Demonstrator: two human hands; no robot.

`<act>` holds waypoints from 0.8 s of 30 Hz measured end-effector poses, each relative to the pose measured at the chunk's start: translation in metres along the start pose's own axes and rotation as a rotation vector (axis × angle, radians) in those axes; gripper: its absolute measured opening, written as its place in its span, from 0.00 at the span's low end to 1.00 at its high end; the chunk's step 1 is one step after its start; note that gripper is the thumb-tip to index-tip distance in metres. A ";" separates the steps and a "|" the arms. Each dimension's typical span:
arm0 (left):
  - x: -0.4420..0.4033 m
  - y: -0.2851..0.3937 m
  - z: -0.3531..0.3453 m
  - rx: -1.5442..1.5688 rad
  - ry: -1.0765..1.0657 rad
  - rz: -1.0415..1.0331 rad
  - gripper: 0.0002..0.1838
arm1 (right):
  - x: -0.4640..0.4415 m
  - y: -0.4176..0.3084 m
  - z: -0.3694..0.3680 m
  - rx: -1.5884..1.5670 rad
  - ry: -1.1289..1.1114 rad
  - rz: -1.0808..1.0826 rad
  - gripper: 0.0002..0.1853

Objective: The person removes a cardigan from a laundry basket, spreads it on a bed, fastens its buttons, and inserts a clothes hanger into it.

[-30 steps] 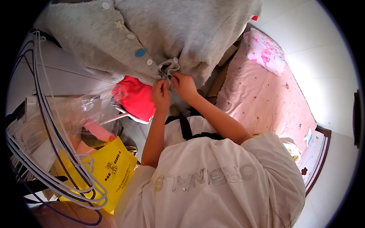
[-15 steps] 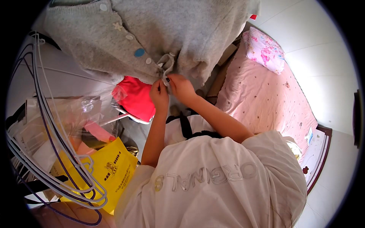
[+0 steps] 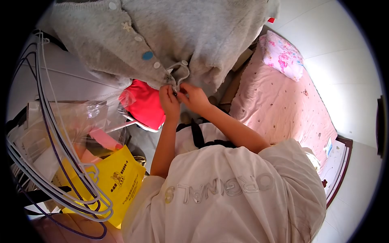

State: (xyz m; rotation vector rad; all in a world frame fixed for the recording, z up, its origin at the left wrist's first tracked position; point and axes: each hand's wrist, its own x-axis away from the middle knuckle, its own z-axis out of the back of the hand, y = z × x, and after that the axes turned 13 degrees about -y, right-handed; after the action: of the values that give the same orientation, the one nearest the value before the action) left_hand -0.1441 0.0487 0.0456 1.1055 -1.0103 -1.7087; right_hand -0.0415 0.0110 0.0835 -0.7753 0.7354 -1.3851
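Note:
A grey knitted cardigan hangs in front of me, with white buttons, a blue button and a star-shaped one down its front edge. My left hand pinches the cardigan's lower front corner, fingers curled. Close beside it on the right, my right hand grips the same bunched edge between thumb and fingers. A small dark button shows between the fingertips. Just above the hands the fabric folds into an open loop, and a white button sits at its top right.
At the left hang several hangers, near a yellow bag and clear plastic packaging. A red seat stands behind my left hand. To the right is a bed with a pink cover and a floral pillow.
Both hands have moved slightly down with the cardigan's corner. The fabric loop above them has opened wider, and my fingers have shifted around the dark button.

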 end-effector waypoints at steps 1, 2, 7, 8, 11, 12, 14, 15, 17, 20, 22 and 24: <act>0.000 0.000 0.001 -0.007 -0.002 0.002 0.05 | -0.001 0.002 0.002 0.011 -0.016 -0.007 0.09; 0.000 0.000 0.001 0.003 -0.018 -0.008 0.06 | -0.001 0.004 0.005 0.021 -0.032 -0.014 0.09; 0.002 -0.015 -0.003 0.276 0.101 0.225 0.10 | 0.001 0.012 0.007 -0.042 -0.030 0.013 0.09; 0.003 -0.019 -0.004 0.404 0.132 0.265 0.10 | 0.002 0.017 0.011 -0.080 -0.070 0.001 0.10; -0.006 0.006 0.007 0.609 0.195 0.325 0.10 | 0.009 0.038 0.018 -0.095 -0.264 0.086 0.11; -0.005 0.002 0.010 0.559 0.194 0.308 0.09 | 0.010 0.037 0.020 -0.083 -0.342 0.133 0.12; -0.001 -0.013 0.014 0.473 0.151 0.236 0.08 | 0.015 0.031 0.018 -0.048 -0.312 0.087 0.13; 0.002 -0.022 0.016 0.437 0.109 0.182 0.07 | 0.017 0.025 0.019 -0.030 -0.295 0.061 0.14; 0.009 -0.037 0.016 0.287 0.019 0.134 0.09 | 0.009 0.015 0.015 -0.147 -0.215 -0.005 0.15; 0.010 -0.027 0.018 0.194 -0.075 0.129 0.11 | -0.007 0.019 0.002 -0.061 -0.228 0.035 0.17; 0.007 -0.022 0.011 0.476 -0.074 0.097 0.10 | -0.015 0.023 -0.006 -0.065 -0.218 0.048 0.16; 0.010 -0.034 0.016 0.489 -0.066 0.162 0.10 | -0.019 0.023 -0.010 -0.224 -0.148 -0.002 0.15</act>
State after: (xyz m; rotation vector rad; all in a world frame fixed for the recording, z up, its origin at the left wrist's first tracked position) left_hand -0.1689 0.0528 0.0157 1.2328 -1.5701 -1.4103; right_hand -0.0374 0.0304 0.0586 -1.0434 0.7816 -1.2452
